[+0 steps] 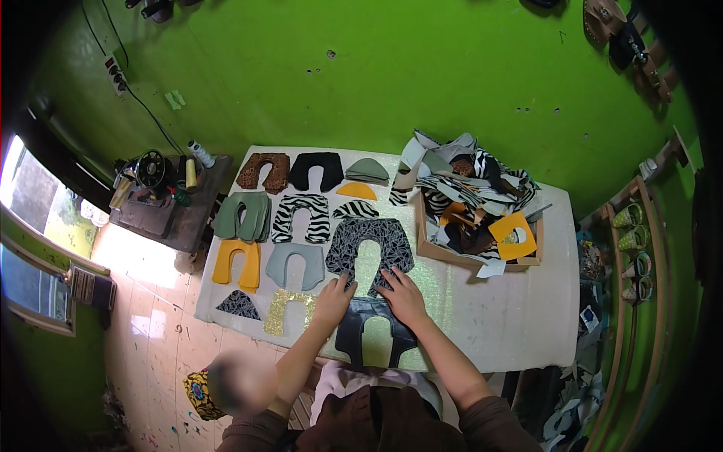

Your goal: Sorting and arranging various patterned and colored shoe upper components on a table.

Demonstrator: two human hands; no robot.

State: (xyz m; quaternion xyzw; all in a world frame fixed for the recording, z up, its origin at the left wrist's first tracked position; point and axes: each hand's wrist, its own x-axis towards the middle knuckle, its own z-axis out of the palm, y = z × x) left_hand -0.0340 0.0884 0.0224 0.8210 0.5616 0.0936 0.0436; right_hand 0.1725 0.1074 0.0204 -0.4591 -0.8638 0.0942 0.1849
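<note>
Green walls enclose the room; the white surface (489, 316) stands against the back wall and carries rows of cut, horseshoe-shaped upper pieces. The dark cut piece (374, 331) lies at the near edge of the surface, directly in front of you, its two legs pointing toward your body. Your left hand (334, 297) rests flat on its upper left corner and your right hand (403, 295) on its upper right corner. Neither grip is closed: both hands lie open, fingers spread, pressing down and holding nothing.

Just beyond your fingertips lies the black net-patterned piece (370, 245), its legs reaching almost to the dark one. To your left of it sit a grey piece (295, 264), a zebra-striped piece (301, 217), a yellow piece (236, 264) and a gold glitter piece (285, 309). A cardboard box (482, 260) heaped with offcuts stands to your right of the rows. A sewing machine (151, 172) sits on a side stand by the window.

To do this step well, in my judgement, keep both palms flat and the pressure even, so the piece lies smooth without creasing. Keep your fingertips clear of the net-patterned piece, or it will shift out of its row.
</note>
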